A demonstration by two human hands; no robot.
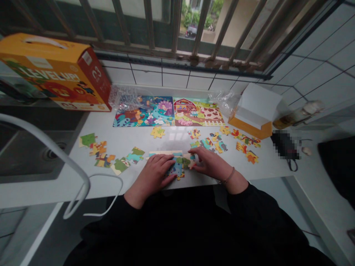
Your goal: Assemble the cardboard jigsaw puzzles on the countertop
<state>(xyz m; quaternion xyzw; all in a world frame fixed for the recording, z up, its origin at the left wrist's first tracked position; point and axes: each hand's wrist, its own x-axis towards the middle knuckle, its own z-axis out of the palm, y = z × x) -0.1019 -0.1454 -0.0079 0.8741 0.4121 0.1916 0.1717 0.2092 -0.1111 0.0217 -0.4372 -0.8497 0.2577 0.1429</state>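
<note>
My left hand [156, 171] lies flat over a group of joined jigsaw pieces [176, 170], fingers stretched out, hiding part of them. A pale strip of the joined pieces shows above its fingers. At the right side of that group, my right hand [209, 162] grips a puzzle piece [189, 162] with a green and beige print between thumb and fingers. That piece touches the joined ones; whether it is fully locked in, I cannot tell. Loose puzzle pieces lie close by: a teal one [135, 155] left of my left hand, and several [220, 146] beyond my right hand.
Two picture sheets [198, 112] lie at the back. An orange box [55, 74] stands left beside a sink [33, 173]; an opened white-and-orange box [256, 105] is at right. Crumpled clear plastic [226, 101] lies near it. A white tube [69, 159] curves across the left foreground.
</note>
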